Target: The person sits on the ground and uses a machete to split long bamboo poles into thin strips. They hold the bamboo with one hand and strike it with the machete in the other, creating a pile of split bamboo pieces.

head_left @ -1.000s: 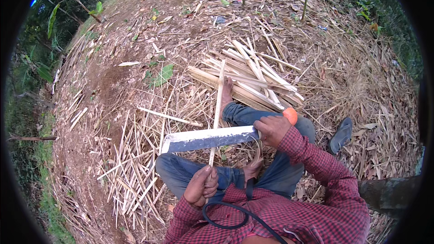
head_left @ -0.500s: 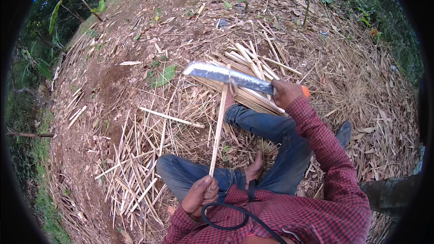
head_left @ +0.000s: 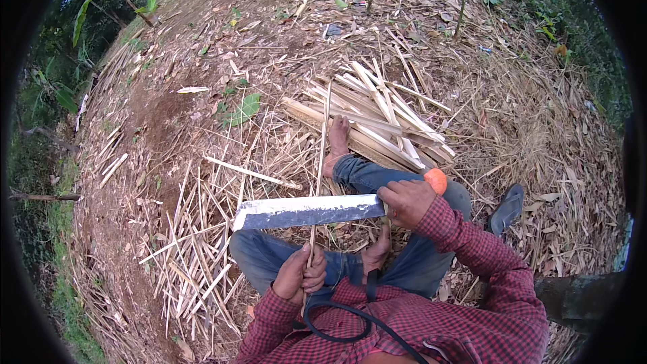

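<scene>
My right hand [head_left: 408,202] is closed round the handle of a machete [head_left: 310,211], whose orange butt end sticks out past the fist. The wide blade lies crosswise over a long thin wooden strip [head_left: 322,155], a short way beyond my left hand [head_left: 301,274]. That hand grips the strip near its lower end, close to my lap. From there the strip runs away from me, its far end by the stack of split wood pieces [head_left: 377,104]. My bare foot [head_left: 339,136] rests against that stack, beside the strip.
A heap of thin cut sticks [head_left: 195,266] lies on the ground to my left. One loose stick [head_left: 253,172] lies apart, beyond my knee. A dark sandal [head_left: 507,209] is on the right. Dry leaves and shavings cover the ground, with a green leaf [head_left: 246,109] among them.
My right hand has drawn the machete toward me along the strip, from near my foot to just beyond my left hand. My left hand keeps its hold, almost in place.
</scene>
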### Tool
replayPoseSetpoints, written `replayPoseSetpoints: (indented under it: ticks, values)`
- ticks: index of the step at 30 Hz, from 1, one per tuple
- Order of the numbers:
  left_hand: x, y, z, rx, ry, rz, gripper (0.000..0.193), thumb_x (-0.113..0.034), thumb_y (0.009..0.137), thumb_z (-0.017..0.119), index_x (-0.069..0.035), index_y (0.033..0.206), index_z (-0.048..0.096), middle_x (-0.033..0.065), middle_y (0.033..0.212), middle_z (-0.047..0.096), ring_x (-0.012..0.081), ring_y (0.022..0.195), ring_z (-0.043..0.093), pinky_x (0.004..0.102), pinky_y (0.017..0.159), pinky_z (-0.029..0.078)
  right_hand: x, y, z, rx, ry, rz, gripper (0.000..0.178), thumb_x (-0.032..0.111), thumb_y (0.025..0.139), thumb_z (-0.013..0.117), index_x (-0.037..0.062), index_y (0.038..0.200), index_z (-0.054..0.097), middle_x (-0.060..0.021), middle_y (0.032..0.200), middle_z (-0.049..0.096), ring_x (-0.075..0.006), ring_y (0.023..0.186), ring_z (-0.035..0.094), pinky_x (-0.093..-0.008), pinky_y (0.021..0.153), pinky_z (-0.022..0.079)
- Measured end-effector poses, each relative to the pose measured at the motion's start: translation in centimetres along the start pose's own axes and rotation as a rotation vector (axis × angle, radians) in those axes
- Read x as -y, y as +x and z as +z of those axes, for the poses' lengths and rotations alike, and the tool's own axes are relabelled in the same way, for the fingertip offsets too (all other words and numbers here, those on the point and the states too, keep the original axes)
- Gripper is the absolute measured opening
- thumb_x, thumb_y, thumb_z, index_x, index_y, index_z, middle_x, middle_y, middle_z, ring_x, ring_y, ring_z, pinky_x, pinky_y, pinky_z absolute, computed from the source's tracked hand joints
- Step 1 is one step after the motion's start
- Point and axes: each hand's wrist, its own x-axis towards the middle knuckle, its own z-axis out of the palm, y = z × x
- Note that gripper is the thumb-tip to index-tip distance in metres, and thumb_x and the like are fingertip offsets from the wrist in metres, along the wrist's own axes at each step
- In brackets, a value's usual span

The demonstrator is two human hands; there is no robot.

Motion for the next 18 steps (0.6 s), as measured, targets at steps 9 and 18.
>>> replayPoseSetpoints:
  ticks: [9,18]
  values:
    - [2.0,-2.9,0.4,-0.092,0.058,0.044,0.035,-0.036,0.098,0.032,-0.009,0.079,0.04,-0.0043,0.055,0.026,0.0039,0.041,0.02,0.019,0.035,0.02,-3.0,3.3,-1.1,-0.01,-0.05,0.171,0.028,0.014,0.066,0.064,0.0068,0.09,0.052,-0.0089,0.076,0.058,-0.0284,0.073,0.061,-0.0405,0.06,0.049]
    - [2.8,-3.5,-0.4,-0.146,0.159,0.041,0.035,-0.036,0.098,0.034,-0.007,0.079,0.041,-0.0048,0.056,0.027,0.0041,0.044,0.021,0.0197,0.039,0.018,-6.3,4.4,-1.1,-0.032,-0.139,0.363,0.031,0.014,0.065,0.064,0.0081,0.093,0.051,-0.0092,0.076,0.058,-0.0279,0.076,0.061,-0.04,0.062,0.049]
